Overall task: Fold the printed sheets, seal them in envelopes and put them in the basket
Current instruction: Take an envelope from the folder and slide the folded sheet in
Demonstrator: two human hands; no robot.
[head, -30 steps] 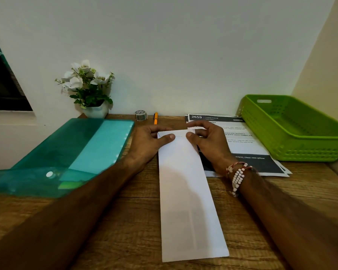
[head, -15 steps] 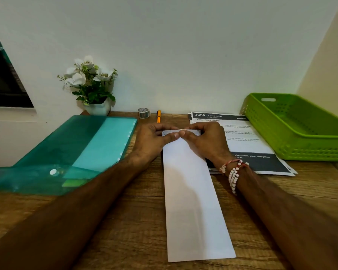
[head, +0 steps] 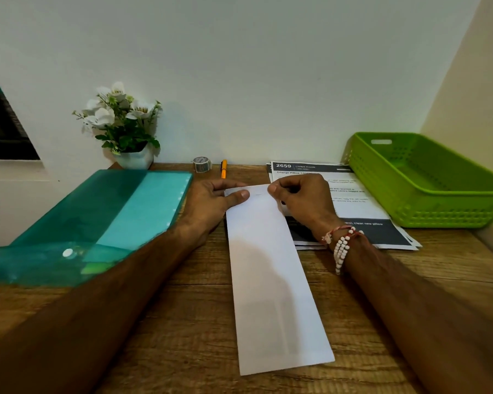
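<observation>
- Centrally on the wooden worktop lay a long, narrow folded sheet, white side up, running from the near edge away toward the wall.
- At its far end the left hand held the left corner, thumb pressed flat on top of the paper; the fingers seemed to lie beyond or under the edge, though the view was too dim to be sure.
- Beside it, the right hand had its fingers curled and pinched the far right corner of the same sheet between thumb and forefinger.
- A bracelet of white beads hung at the right wrist.
- Under that wrist, just right of the folded sheet, a stack of printed sheets lay flat with a dark header and dark lower band.
- Further right a green basket stood touching or just beside the stack's far corner.
- On the left, a teal plastic folder lay near the left forearm.
- Against the wall stood a pot of white flowers, a roll of tape and an orange pen.
</observation>
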